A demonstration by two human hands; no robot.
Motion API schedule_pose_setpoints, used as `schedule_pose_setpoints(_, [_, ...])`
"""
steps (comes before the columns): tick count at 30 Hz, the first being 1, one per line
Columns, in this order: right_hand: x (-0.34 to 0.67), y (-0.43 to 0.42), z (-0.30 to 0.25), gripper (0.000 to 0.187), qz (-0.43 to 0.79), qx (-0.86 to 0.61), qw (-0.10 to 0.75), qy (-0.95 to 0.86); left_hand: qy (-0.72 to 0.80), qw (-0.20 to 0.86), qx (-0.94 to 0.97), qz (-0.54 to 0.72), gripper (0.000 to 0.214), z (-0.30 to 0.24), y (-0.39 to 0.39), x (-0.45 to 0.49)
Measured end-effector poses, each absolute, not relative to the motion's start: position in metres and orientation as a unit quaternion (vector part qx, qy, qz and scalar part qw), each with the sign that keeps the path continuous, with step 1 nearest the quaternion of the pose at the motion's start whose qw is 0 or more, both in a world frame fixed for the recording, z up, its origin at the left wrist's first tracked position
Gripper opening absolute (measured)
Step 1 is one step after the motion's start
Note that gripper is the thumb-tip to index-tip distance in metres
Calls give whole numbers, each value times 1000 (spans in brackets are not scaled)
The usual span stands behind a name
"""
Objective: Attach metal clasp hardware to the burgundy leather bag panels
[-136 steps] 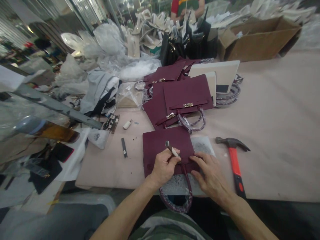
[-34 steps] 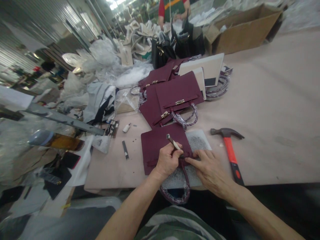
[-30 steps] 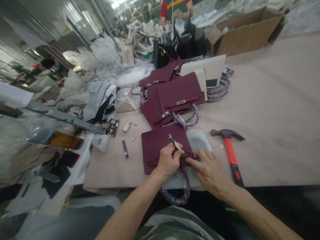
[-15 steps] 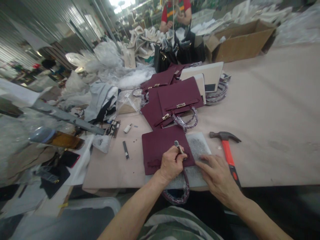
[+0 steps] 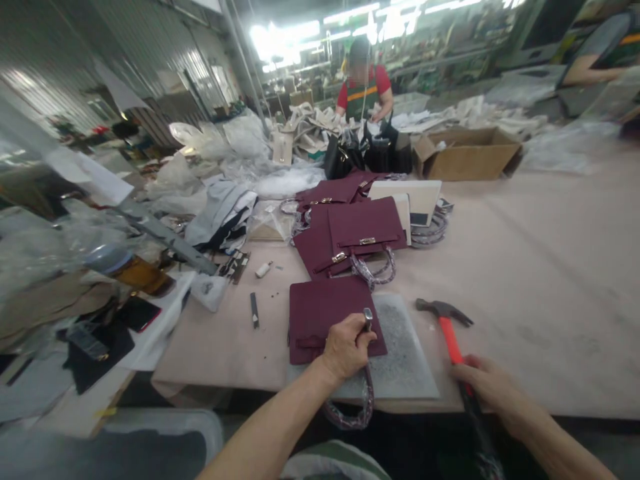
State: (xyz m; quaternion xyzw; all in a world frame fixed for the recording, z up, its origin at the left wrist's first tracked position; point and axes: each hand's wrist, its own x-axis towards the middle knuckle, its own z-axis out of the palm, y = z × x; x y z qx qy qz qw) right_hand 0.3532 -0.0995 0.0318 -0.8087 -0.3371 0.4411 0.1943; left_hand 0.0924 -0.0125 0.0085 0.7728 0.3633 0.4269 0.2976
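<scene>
My left hand (image 5: pixel 346 348) is closed around a short metal punch (image 5: pixel 368 319), held upright on the right part of a burgundy handbag panel (image 5: pixel 325 307). The punch's lower tip is hidden by my fingers. A plastic-wrapped handle (image 5: pixel 369 400) of the bag hangs over the table's front edge. Beneath the bag lies a worn pale slab (image 5: pixel 405 353). To the right, my right hand (image 5: pixel 483 381) grips the handle of a claw hammer (image 5: pixel 451 340) with an orange and black handle; its head points away from me.
Burgundy handbags (image 5: pixel 365 230) are piled behind the work. A dark flat tool (image 5: pixel 255 311) and a white lighter-like item (image 5: pixel 263 269) lie to the left. A cardboard box (image 5: pixel 465 153) stands at the back, and a co-worker (image 5: pixel 365 87) is across the table.
My right hand has moved from beside the bag rightward onto the hammer's handle. My left hand keeps the punch on the bag. The camera view has tilted up.
</scene>
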Motion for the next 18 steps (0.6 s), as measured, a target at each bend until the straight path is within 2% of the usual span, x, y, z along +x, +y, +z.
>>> schedule_pose_setpoints(2, [352, -99, 49, 18, 559, -747, 281, -225, 368, 301, 768, 428, 11, 9, -13, 93])
schedule_pose_setpoints(4, [346, -100, 74, 22, 618, -690, 357, -123, 373, 306, 765, 427, 13, 9, -13, 93])
schedule_pose_setpoints(7, [328, -101, 117, 30, 539, -716, 416, -158, 376, 307, 766, 422, 14, 9, -13, 94])
schedule_pose_setpoints(9, [317, -103, 139, 43, 405, -752, 428, -296, 377, 304, 768, 420, 14, 8, -13, 94])
schedule_pose_setpoints(11, [310, -106, 151, 50, 228, -748, 413, -466, 374, 303, 770, 418, 15, 7, -13, 94])
schedule_pose_setpoints(13, [308, -109, 153, 49, 87, -700, 358, -612, 371, 300, 774, 417, 16, 7, -13, 94])
schedule_pose_setpoints(16, [313, -114, 155, 48, 36, -638, 239, -731, 376, 292, 779, 408, 17, 7, -12, 93])
schedule_pose_setpoints(18, [318, -117, 161, 46, 44, -647, 217, -730, 378, 289, 781, 404, 17, 6, -11, 93])
